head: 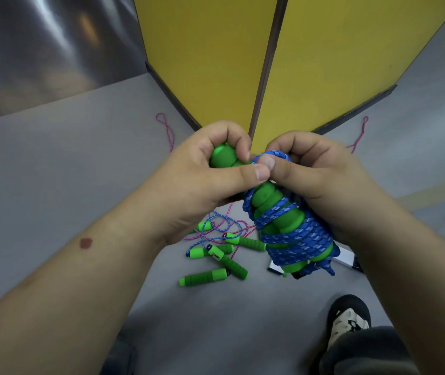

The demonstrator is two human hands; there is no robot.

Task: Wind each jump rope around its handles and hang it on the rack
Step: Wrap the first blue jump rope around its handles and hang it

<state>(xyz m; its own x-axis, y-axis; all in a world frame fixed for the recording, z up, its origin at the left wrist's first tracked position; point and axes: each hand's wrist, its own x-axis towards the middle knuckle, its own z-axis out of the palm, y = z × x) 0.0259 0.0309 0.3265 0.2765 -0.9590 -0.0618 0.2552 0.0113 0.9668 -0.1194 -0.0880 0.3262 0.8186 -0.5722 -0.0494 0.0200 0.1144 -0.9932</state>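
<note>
Hands [202, 169] on blue-wound handles [278, 209]

Setting: prob. school gym/sports storeroom. Evidence: grey vinyl floor [53, 163], yellow partition panels [208, 50] w/ dark edging, loose jump ropes [216, 244] w/ green foam handles on floor.
</note>
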